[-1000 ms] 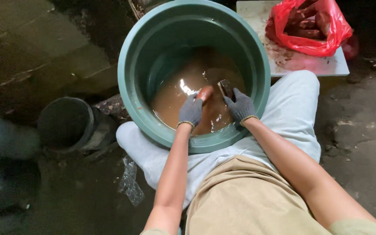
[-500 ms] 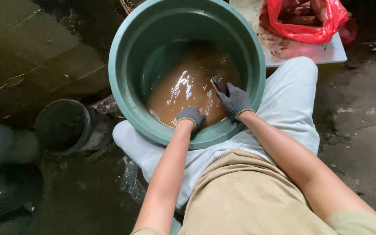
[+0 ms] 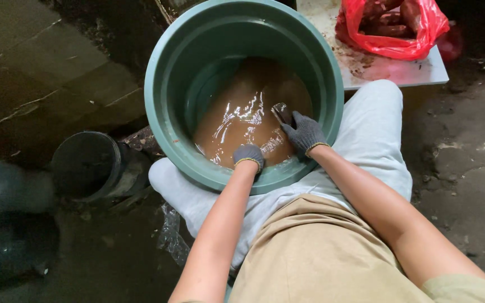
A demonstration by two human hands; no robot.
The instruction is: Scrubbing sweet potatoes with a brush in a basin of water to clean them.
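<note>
Basin: a large round green tub point(image 3: 166, 129), tilted, rests between the person's knees.
Water: brown and murky point(image 3: 242, 120), pooled in the basin's near side.
Board: a white slab point(image 3: 416, 70) just right of the basin's far rim.
Bag: red plastic point(image 3: 391, 25), on the board.
Pipe: a dark pipe end point(image 3: 85, 165) left of the basin.
Right hand: gloved grey point(image 3: 305, 133), inside the basin, fingers closed on a small dark object point(image 3: 282, 112) at the water's surface.
Left hand: gloved point(image 3: 248, 155), fingers under the water; grip cannot be told.
</note>
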